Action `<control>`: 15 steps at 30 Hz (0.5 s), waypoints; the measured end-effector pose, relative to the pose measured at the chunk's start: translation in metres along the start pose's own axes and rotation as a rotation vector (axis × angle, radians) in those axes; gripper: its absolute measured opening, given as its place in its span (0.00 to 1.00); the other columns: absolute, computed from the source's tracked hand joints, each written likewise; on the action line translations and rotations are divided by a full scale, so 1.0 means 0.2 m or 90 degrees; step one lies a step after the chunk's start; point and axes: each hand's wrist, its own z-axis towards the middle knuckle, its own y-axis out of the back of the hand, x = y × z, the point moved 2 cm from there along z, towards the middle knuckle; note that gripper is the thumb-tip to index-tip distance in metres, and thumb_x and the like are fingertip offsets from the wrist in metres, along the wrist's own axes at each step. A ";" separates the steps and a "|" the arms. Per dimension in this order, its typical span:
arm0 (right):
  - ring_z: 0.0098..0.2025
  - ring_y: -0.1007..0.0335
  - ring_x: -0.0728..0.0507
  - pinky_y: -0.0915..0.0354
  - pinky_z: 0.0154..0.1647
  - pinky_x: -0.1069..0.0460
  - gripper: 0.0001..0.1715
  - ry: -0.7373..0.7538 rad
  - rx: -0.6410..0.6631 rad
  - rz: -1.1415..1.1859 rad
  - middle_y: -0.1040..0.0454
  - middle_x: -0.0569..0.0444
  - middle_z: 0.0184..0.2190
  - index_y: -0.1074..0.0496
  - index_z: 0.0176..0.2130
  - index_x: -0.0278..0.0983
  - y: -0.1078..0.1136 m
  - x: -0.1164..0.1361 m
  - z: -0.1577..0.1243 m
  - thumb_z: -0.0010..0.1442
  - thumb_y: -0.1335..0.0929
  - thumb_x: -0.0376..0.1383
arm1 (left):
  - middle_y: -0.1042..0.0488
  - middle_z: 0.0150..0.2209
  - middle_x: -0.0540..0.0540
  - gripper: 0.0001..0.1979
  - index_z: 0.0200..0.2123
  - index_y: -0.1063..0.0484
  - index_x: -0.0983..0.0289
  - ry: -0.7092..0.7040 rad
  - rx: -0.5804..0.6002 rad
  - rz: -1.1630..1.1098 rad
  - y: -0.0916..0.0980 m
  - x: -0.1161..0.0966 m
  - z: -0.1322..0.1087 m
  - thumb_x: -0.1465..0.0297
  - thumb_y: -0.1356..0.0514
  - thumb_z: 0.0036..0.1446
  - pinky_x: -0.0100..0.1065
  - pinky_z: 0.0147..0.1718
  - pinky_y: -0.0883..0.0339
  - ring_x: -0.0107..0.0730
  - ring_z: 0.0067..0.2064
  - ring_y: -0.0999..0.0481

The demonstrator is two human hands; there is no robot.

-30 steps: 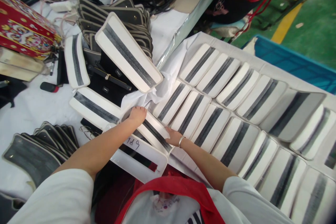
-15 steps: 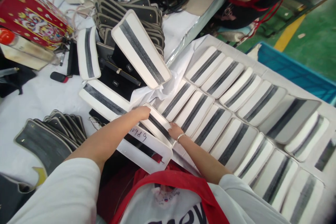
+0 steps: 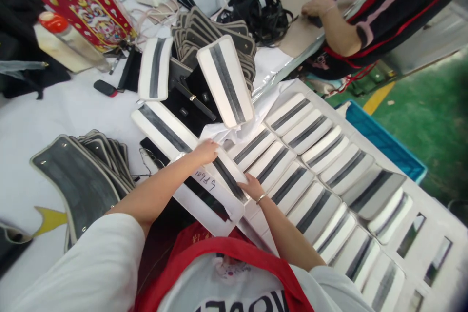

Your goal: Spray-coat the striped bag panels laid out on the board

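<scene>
In the middle lies a white panel with a dark stripe [image 3: 229, 174]. My left hand [image 3: 207, 151] has its fingers closed on the panel's upper edge. At the panel's lower right end, my right hand [image 3: 252, 187] grips the edge, thumb on top. Under it is a white slotted board with handwriting [image 3: 204, 180]. Another striped panel [image 3: 164, 129] extends to the upper left, partly behind my left hand. Two more striped panels, one [image 3: 225, 80] tilted and one [image 3: 155, 68] more upright, rest above.
Rows of striped panels [image 3: 288, 186] cover the right table. Dark panels [image 3: 86, 175] are stacked at left, more [image 3: 204, 34] behind. A red box [image 3: 87, 5] and bottle [image 3: 58, 29] stand upper left. Another person's hands [image 3: 318, 6] work at upper right; a blue crate [image 3: 387, 141] is below.
The view has shifted, showing more of the other person and the slotted right table. My hands stay on the panel; the fingers of my right hand look more extended along its end.
</scene>
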 end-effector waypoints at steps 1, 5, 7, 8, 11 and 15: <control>0.41 0.31 0.46 0.35 0.48 0.48 0.19 0.012 -0.012 -0.011 0.28 0.49 0.41 0.32 0.46 0.33 0.05 0.01 -0.04 0.58 0.33 0.42 | 0.34 0.55 0.62 0.19 0.52 0.32 0.66 -0.016 -0.065 -0.043 0.04 0.01 -0.08 0.69 0.48 0.58 0.36 0.58 0.43 0.40 0.57 0.34; 0.42 0.32 0.43 0.36 0.49 0.47 0.18 0.044 -0.065 -0.046 0.28 0.48 0.40 0.32 0.42 0.36 0.27 0.00 -0.27 0.55 0.33 0.43 | 0.32 0.53 0.58 0.18 0.51 0.33 0.64 0.019 -0.336 -0.233 0.08 0.14 -0.51 0.67 0.49 0.60 0.32 0.53 0.35 0.33 0.54 0.33; 0.43 0.32 0.40 0.36 0.49 0.45 0.20 0.054 -0.082 -0.050 0.27 0.48 0.39 0.32 0.40 0.36 0.38 -0.03 -0.41 0.54 0.35 0.48 | 0.31 0.52 0.58 0.17 0.51 0.33 0.63 0.146 -0.424 -0.311 0.01 0.23 -0.76 0.66 0.49 0.60 0.31 0.48 0.32 0.33 0.53 0.31; 0.42 0.31 0.39 0.36 0.48 0.44 0.21 0.058 -0.083 -0.049 0.27 0.47 0.38 0.33 0.39 0.36 0.43 -0.05 -0.49 0.54 0.36 0.50 | 0.31 0.51 0.58 0.17 0.51 0.34 0.63 0.224 -0.451 -0.353 -0.06 0.26 -0.87 0.66 0.49 0.60 0.31 0.48 0.32 0.33 0.52 0.30; 0.42 0.29 0.39 0.33 0.47 0.44 0.27 0.069 -0.076 -0.032 0.26 0.46 0.40 0.35 0.44 0.36 0.54 -0.12 -0.69 0.55 0.38 0.53 | 0.29 0.51 0.58 0.18 0.53 0.37 0.63 0.427 -0.444 -0.525 -0.32 0.29 -1.16 0.67 0.49 0.60 0.32 0.48 0.32 0.31 0.48 0.27; 0.46 0.27 0.36 0.31 0.48 0.45 0.29 0.022 -0.127 0.063 0.24 0.46 0.42 0.34 0.45 0.41 0.64 -0.26 -0.89 0.51 0.35 0.56 | 0.30 0.52 0.65 0.23 0.59 0.46 0.69 0.525 -0.289 -0.724 -0.72 0.08 -1.37 0.67 0.56 0.64 0.29 0.40 0.30 0.29 0.45 0.26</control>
